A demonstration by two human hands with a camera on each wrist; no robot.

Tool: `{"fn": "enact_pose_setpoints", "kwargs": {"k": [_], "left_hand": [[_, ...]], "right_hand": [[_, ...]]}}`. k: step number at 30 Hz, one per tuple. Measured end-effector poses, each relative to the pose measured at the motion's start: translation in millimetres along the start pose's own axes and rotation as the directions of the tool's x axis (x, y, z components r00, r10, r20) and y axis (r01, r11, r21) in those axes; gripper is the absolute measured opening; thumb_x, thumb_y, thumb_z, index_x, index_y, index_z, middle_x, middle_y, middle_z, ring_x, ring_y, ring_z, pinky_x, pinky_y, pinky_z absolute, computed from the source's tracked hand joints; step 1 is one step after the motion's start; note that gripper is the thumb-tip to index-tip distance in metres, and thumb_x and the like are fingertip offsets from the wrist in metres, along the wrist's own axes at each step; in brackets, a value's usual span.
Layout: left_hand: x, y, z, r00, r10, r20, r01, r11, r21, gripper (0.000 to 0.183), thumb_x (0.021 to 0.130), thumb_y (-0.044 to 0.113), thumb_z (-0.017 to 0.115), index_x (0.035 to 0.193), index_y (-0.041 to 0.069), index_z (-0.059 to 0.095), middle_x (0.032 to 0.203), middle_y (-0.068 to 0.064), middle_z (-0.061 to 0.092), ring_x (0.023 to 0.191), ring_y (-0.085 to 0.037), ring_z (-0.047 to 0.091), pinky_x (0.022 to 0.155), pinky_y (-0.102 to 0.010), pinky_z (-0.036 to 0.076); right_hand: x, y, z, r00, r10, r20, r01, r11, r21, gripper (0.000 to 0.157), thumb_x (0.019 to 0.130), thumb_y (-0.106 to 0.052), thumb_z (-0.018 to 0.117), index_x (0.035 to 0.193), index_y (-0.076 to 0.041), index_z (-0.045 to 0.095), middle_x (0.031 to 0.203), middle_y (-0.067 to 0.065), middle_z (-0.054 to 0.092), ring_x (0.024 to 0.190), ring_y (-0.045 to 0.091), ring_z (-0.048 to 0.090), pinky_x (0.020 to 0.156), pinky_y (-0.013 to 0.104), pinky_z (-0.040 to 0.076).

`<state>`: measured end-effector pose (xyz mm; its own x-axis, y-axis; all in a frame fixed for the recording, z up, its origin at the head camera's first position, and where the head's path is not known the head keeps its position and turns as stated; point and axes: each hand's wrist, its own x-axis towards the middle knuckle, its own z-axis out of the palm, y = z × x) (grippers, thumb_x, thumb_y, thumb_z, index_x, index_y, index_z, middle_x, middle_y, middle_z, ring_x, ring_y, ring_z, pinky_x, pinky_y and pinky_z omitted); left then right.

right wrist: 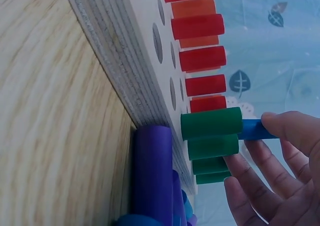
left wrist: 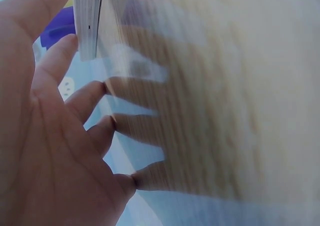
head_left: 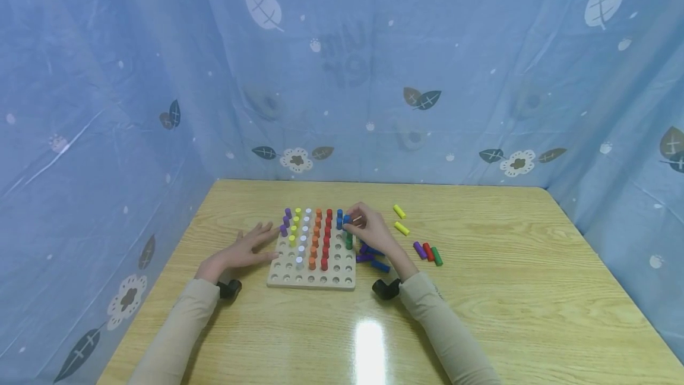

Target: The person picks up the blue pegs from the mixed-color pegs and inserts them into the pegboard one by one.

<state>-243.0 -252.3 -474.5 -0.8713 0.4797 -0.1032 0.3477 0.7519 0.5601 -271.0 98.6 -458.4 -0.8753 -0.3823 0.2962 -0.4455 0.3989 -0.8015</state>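
"Blue peg (right wrist: 256, 129): where is it hovering?"

"Over the far right part of the pegboard (head_left: 310, 284), near the tops of the green pegs (right wrist: 210, 123). The right hand (head_left: 370, 230) is pinching it between thumb and fingers; whether it is touching a green peg, nobody can tell."

"And the left hand (head_left: 240, 251)?"

"It is grasping nothing. Its fingers are spreading loosely at the board's left edge, the thumb is reaching over the board, and several fingertips are touching the table (head_left: 481, 314)."

"Which other pegs are standing in the board?"

"Purple pegs (head_left: 285, 221), yellow pegs (head_left: 294, 229), white pegs (head_left: 304, 230), orange pegs (head_left: 314, 241) and red pegs (head_left: 326, 241) are forming columns from left to right, and two seated blue pegs (head_left: 339, 224) are following the red."

"Are any lying loose?"

"Loose purple pegs (head_left: 365, 258) and loose blue pegs (head_left: 380, 267) are lying just beside the board's right edge. Farther right, two loose yellow pegs (head_left: 402, 229) are lying apart, while a purple, red and green trio (head_left: 428, 252) is resting side by side."
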Motion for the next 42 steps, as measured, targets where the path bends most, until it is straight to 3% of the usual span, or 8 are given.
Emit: {"fn": "enact_pose_setpoints", "kwargs": {"k": [10,20,30,42], "left_hand": [[0.0,-1.6,1.5,1.000,0.002,0.001,-0.002,1.000,-0.001,0.071,0.089,0.048,0.054,0.148,0.021,0.025,0.155,-0.016,0.010,0.141,-0.041,-0.002,0.104,-0.067,-0.013],[-0.2,-1.2,2.2,1.000,-0.005,-0.003,0.005,1.000,0.001,0.072,0.088,0.051,0.054,0.148,0.022,0.025,0.155,-0.015,0.011,0.141,-0.040,-0.002,0.105,-0.066,-0.012],[-0.6,1.0,0.8,1.000,-0.008,-0.004,0.008,1.000,-0.001,0.072,0.088,0.050,0.055,0.147,0.021,0.026,0.155,-0.016,0.011,0.141,-0.040,-0.001,0.105,-0.066,-0.012],[0.0,-0.3,-0.7,1.000,-0.015,0.006,0.015,1.000,0.009,0.072,0.089,0.049,0.054,0.148,0.020,0.025,0.155,-0.015,0.009,0.141,-0.039,-0.002,0.105,-0.066,-0.013]], "right_hand": [[1.3,-0.3,7.0,0.999,-0.010,0.047,0.011,1.000,-0.018,0.025,0.085,-0.012,0.067,0.106,-0.003,0.058,0.096,0.008,0.066,0.083,0.021,0.064,0.072,0.029,0.055],[0.1,1.7,14.8,0.997,0.063,0.055,-0.059,0.997,-0.057,0.020,0.084,-0.014,0.069,0.101,-0.013,0.061,0.095,-0.001,0.066,0.086,0.014,0.062,0.074,0.029,0.053],[0.9,0.4,17.2,0.995,0.080,0.054,-0.075,0.993,-0.089,0.018,0.084,-0.015,0.070,0.099,-0.014,0.061,0.092,-0.001,0.067,0.085,0.014,0.063,0.073,0.030,0.051],[3.7,-1.2,17.7,0.992,0.118,0.046,-0.112,0.986,-0.127,0.016,0.084,-0.019,0.070,0.098,-0.014,0.063,0.091,-0.004,0.067,0.087,0.012,0.062,0.082,0.036,0.051]]}}
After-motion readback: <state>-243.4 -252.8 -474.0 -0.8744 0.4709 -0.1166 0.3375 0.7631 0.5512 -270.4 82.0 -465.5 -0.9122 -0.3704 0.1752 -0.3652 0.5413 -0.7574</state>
